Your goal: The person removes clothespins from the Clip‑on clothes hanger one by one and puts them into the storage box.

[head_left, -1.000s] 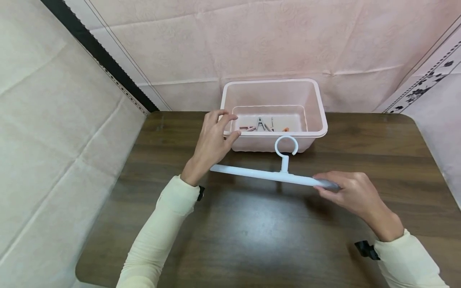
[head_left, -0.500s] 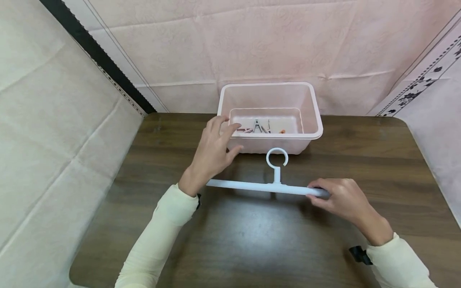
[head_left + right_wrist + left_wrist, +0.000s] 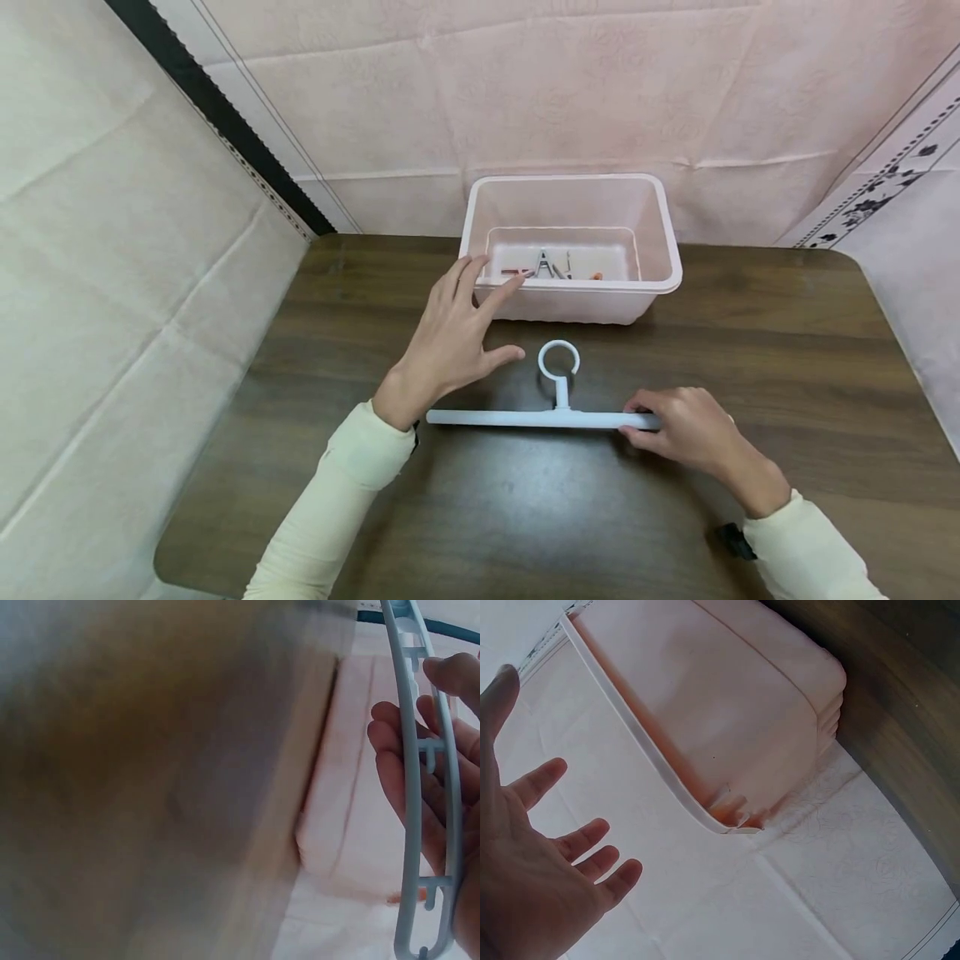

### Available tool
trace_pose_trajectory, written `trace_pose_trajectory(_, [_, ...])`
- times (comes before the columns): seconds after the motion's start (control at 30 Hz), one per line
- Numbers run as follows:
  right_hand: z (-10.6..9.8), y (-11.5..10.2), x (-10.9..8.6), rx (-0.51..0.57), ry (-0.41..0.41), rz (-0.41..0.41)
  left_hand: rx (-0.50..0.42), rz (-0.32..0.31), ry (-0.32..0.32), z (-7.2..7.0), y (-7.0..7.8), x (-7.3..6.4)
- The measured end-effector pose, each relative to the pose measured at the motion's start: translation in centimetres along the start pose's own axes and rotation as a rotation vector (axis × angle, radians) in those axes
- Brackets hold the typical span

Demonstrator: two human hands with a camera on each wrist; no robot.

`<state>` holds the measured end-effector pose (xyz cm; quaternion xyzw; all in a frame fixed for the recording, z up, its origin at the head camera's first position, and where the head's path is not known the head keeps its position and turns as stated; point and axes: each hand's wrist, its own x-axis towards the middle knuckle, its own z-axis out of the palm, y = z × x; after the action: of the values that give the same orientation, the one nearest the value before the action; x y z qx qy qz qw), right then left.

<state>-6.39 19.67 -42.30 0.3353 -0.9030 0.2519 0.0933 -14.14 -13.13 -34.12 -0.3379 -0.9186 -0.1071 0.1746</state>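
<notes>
A pale blue clothes hanger (image 3: 517, 419) lies crosswise low over the table in the head view, its round hook pointing away from me. My right hand (image 3: 686, 427) grips its right end between thumb and fingers. Seen in the right wrist view, the hanger (image 3: 412, 810) is a long narrow frame with small inner hooks. My left hand (image 3: 448, 337) has spread fingers and holds nothing; it hovers above the hanger's left end, by the front left corner of a pink plastic bin (image 3: 566, 306). The left wrist view also shows these fingers apart, beside the bin (image 3: 705, 690).
Several small things lie on the bin's floor: a grey clip (image 3: 543, 265), a pink piece (image 3: 516, 272) and an orange bit (image 3: 597, 276). The dark wooden table (image 3: 540, 517) meets a cloth-covered wall (image 3: 570, 92) just behind the bin.
The hanger has come down and toward me with my right hand, shifting slightly left and levelling out, its hook now apart from the bin in view. My left hand's thumb and fingers have spread wider.
</notes>
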Motion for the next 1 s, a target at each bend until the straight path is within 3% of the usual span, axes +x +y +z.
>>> trace_pose_trajectory(0.37, [1.3, -0.1, -0.8, 0.068, -0.096, 0.130, -0.022, -0.010, -0.013, -0.1, 0.2, 0.0])
trace_pose_trajectory(0.87, [2.0, 0.1, -1.3, -0.049, -0.126, 0.029, 0.015, 0.032, -0.004, -0.2, 1.0, -0.2])
trace_pose_trajectory(1.0, [1.0, 0.0, -0.6, -0.069, -0.067, 0.001, 0.030, 0.046, -0.006, -0.2, 1.3, -0.2])
